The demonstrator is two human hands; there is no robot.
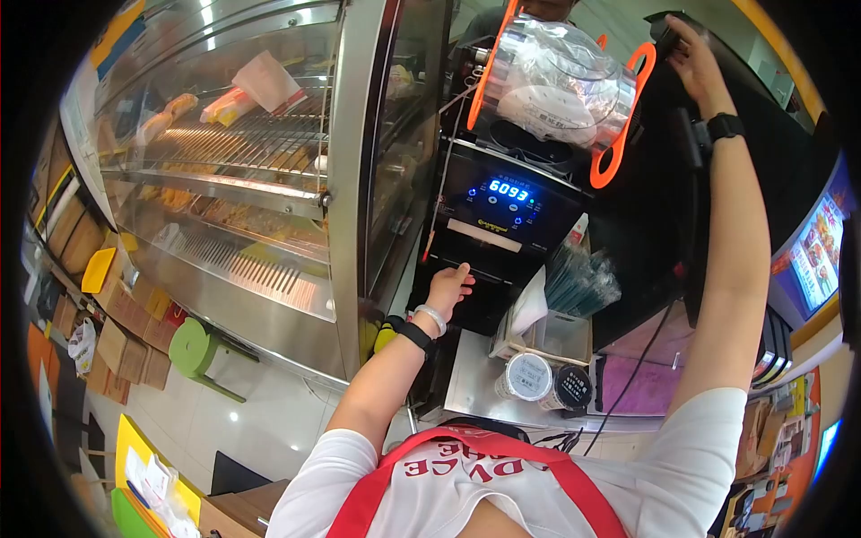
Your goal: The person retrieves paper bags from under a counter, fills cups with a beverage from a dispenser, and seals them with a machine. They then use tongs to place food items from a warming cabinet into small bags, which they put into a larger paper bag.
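Observation:
A black cup sealing machine (489, 211) stands before me, its blue display lit with 6093. On its top a roll of clear film (560, 90) sits between orange end holders. My left hand (451, 291) is at the machine's lower front, fingers loosely bent and thumb apart, with nothing visible in it. My right hand (692, 61) reaches up to the far right, its fingers around the corner of a black panel (662, 38); part of this grip is hidden. Two lidded cups, one white-topped (527, 375) and one black-topped (571, 387), stand below the machine on the metal counter.
At left stands a glass-fronted warming cabinet (336, 179) with food on racks. A holder (565, 336) of wrapped straws is right of the machine. A black cable (639, 363) hangs at right. On the floor are a green stool (193, 348) and cardboard boxes (126, 345). A person (547, 9) is behind the film roll.

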